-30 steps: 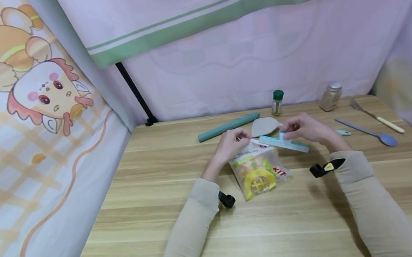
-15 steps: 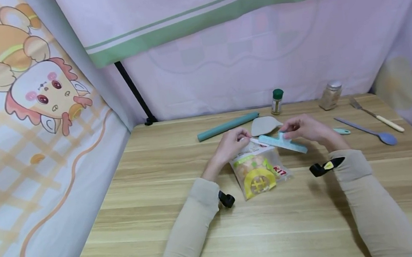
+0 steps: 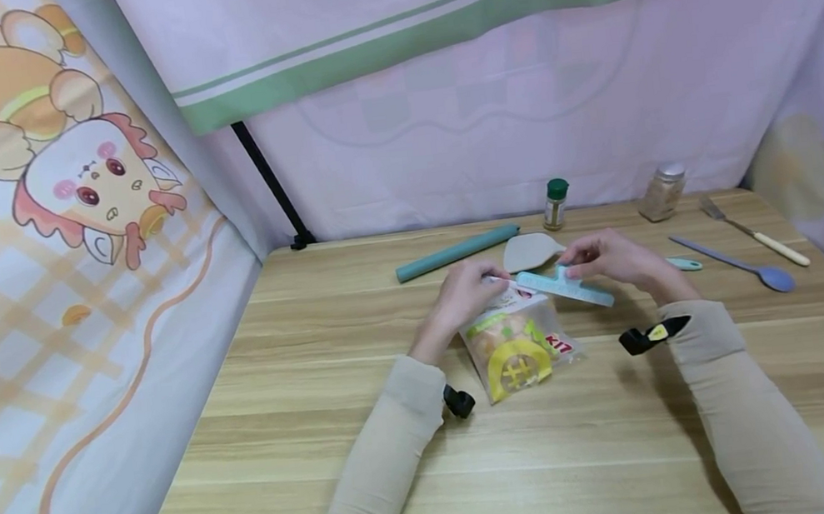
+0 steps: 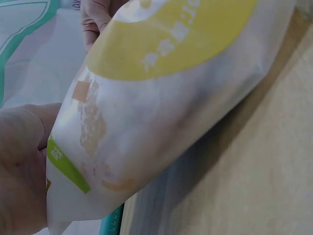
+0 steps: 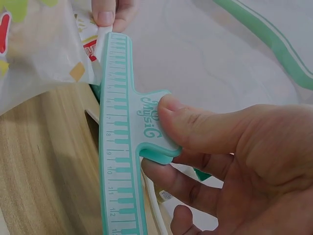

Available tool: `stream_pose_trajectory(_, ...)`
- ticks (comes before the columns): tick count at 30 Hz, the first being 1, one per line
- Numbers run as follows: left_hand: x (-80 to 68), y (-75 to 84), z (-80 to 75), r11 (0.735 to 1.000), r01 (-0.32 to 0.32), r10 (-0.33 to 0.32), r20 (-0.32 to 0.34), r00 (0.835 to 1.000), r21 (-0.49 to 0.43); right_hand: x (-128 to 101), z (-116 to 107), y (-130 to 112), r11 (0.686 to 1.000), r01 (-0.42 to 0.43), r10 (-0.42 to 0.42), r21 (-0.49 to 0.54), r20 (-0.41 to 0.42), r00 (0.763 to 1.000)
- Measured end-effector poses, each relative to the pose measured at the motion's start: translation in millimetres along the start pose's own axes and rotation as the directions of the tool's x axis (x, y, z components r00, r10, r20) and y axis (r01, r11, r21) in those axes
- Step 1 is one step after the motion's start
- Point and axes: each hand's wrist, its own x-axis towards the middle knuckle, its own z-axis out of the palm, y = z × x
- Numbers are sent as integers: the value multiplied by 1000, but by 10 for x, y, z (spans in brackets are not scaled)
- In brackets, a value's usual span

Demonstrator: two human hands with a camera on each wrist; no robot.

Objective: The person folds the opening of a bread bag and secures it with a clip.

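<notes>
A translucent food bag (image 3: 516, 355) with yellow and green print leans on the table, its top edge folded into a white strip. My left hand (image 3: 467, 291) pinches that edge; in the right wrist view its fingertips (image 5: 105, 17) sit just beyond the clip's end. A long teal-and-white bag clip (image 5: 120, 132) with piano-key and ruler marks lies along the fold's right part. My right hand (image 3: 611, 257) squeezes the clip's tab between thumb and fingers. Whether the clip's jaws are around the fold I cannot tell. The bag (image 4: 161, 98) mostly fills the left wrist view.
Behind the hands lie a teal rod (image 3: 457, 254) and a pale flat piece (image 3: 530, 252). A green-capped spice bottle (image 3: 555, 205) and a silver-lidded jar (image 3: 662, 192) stand at the back. To the right are a blue spoon (image 3: 740, 264) and a fork (image 3: 756, 231).
My left hand has slid slightly right along the bag's top edge, closer to the clip, covering the white strip seen before. My right hand and the clip have barely moved.
</notes>
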Motion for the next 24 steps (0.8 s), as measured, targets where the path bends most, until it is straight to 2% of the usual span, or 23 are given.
stream_pose_trajectory(5,-4,1,3,999,9,-10,-11,1000,-36,18,-4,81,1000,-11,11,5,13,1000)
stream_pose_trajectory(13,-16,2,2,998,-10,11,22,1000,-64,52,-26,133,998,-52,51,42,29,998)
stream_pose_trajectory(19,-28,45,13,1000,-8,7,67,998,8,44,-22,103,997,-41,37,71,61,997)
stream_pose_trajectory(24,-38,71,20,998,-16,10,89,996,66,34,-4,131,992,-80,71,100,85,994)
